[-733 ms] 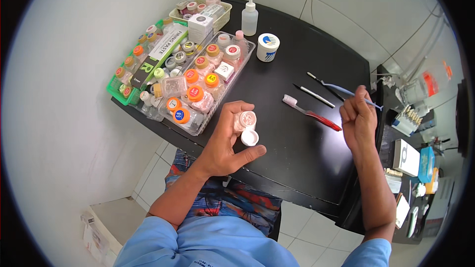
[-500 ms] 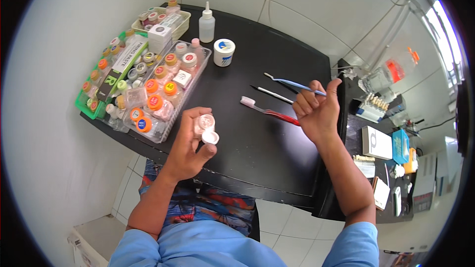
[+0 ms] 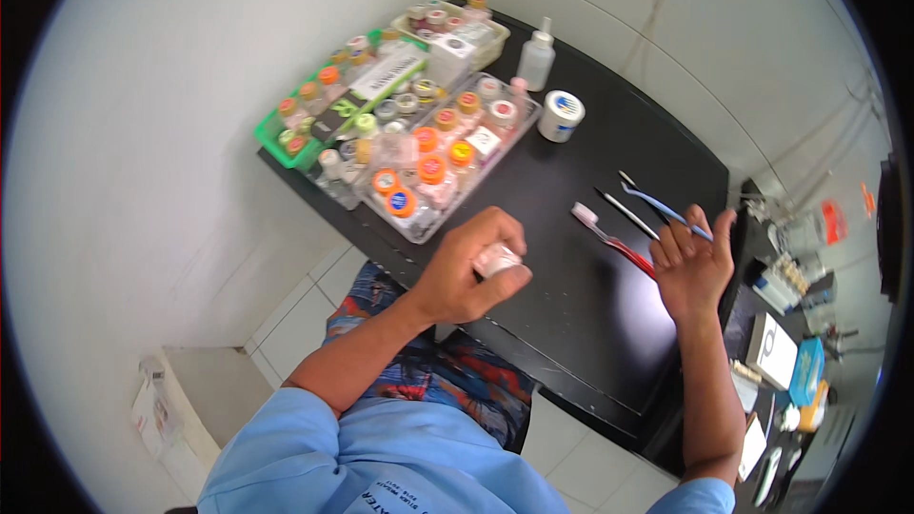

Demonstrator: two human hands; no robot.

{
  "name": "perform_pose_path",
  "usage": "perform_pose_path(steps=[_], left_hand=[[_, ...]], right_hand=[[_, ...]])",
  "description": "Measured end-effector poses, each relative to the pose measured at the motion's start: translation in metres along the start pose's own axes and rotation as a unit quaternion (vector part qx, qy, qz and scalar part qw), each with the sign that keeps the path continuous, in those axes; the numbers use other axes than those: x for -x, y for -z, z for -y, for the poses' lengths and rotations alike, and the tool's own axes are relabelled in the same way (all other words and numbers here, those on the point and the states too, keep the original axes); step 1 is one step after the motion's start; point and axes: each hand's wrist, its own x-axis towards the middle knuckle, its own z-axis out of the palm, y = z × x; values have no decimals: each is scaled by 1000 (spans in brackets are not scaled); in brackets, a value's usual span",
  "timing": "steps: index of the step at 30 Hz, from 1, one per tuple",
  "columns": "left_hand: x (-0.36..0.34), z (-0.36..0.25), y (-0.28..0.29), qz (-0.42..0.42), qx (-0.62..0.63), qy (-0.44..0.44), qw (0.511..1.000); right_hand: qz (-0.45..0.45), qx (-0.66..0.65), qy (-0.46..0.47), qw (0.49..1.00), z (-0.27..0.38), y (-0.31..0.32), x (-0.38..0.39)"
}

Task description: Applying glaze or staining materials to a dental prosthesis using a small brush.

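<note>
Jar (image 3: 496,258), small, clear, pale pink within – in the left hand (image 3: 466,266), above the near part of the black table (image 3: 552,295). Left hand: curled round the jar, thumb laid across its near side; whether the lid is on cannot be told. Right hand (image 3: 693,271): fingers bent, thumb raised, the slim blue tool (image 3: 665,210) gripped between them, its far end pointing away to the left. Beneath and left of this hand: one white pen-like tool (image 3: 632,213); one red-handled toothbrush (image 3: 628,252), bristles to the left. Farther off: one white tub (image 3: 561,118); one nozzle bottle (image 3: 536,65), upright; one clear tray (image 3: 480,180) of capped jars – beside it, one green basket (image 3: 272,146), likewise filled.
</note>
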Motion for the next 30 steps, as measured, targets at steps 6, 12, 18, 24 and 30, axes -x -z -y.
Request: perform_pose_path(steps=[6, 12, 18, 24, 30], left_hand=[[-2, -8, -13, 69, -48, -27, 996], [10, -31, 4, 32, -32, -64, 997], [27, -83, 112, -215, -140, -116, 960], [11, -102, 235, -342, -81, -135, 926], [-6, -85, 285, -323, -127, -78, 935]], right_hand=[[-2, 20, 27, 999, 2, 2, 11], [-13, 37, 47, 998, -5, 14, 5], [-39, 147, 104, 983, -1, 21, 2], [-29, 153, 91, 984, 3, 42, 1], [-20, 176, 110, 978, 16, 68, -6]])
